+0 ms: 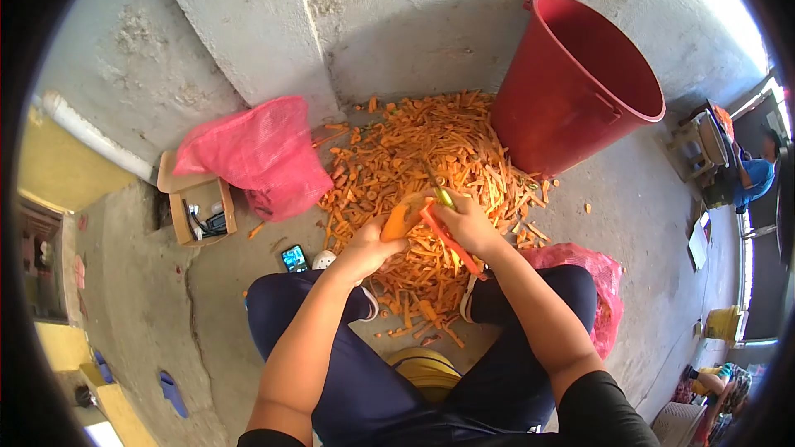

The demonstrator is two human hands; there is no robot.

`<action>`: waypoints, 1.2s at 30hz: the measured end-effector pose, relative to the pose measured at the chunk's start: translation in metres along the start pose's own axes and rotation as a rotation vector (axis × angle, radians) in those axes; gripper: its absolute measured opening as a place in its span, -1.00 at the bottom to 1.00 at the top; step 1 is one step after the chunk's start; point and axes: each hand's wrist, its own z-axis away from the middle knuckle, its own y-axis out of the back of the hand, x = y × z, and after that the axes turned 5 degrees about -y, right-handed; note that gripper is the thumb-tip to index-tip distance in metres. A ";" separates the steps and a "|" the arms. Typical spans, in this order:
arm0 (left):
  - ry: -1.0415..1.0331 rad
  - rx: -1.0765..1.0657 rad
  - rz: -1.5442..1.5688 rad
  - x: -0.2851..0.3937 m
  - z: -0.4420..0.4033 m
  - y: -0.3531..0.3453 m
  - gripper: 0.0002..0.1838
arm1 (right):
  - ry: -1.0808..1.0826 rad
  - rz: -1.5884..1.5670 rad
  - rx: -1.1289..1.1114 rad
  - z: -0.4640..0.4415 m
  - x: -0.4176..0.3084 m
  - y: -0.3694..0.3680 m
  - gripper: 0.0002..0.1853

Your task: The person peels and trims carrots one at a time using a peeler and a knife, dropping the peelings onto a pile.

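Observation:
In front of my knees, my left hand (374, 244) is closed around a thick, smooth orange piece that looks like a carrot (397, 223). Close beside it, my right hand (469, 223) grips a slim thing with a light green part (445, 198). A long red-orange strip (454, 242) runs under the same hand toward my right knee. Whether strip and green part are one tool, I cannot tell. Below both hands spreads a big heap of orange peelings and cut pieces (431, 136) on the floor.
A tall red bin (538, 108) stands behind the heap, right. Pink mesh sacks lie left (265, 157) and by my right knee (609, 290). Left are a cardboard box (178, 207) and phone (294, 259). A person in blue (754, 178) is far right.

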 end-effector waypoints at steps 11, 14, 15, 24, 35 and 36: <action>-0.141 0.208 -0.109 -0.034 -0.024 -0.005 -0.78 | -0.079 0.726 0.050 0.025 -0.014 -0.023 -0.64; -0.085 0.269 -0.343 -0.017 -0.015 -0.011 -0.76 | -0.059 0.757 0.054 0.023 -0.011 -0.025 -0.65; -0.084 0.268 -0.337 -0.019 -0.015 -0.010 -0.76 | -0.048 0.766 0.058 0.022 -0.009 -0.026 -0.66; -0.059 0.260 -0.373 -0.015 -0.013 -0.009 -0.76 | 0.001 0.812 0.061 0.021 -0.001 -0.033 -0.68; -0.037 0.258 -0.572 -0.020 -0.011 -0.013 -0.67 | -0.103 0.916 0.092 0.004 0.021 -0.037 -0.79; -0.043 0.255 -0.577 -0.021 -0.012 -0.012 -0.66 | -0.095 0.914 0.098 0.002 0.023 -0.037 -0.80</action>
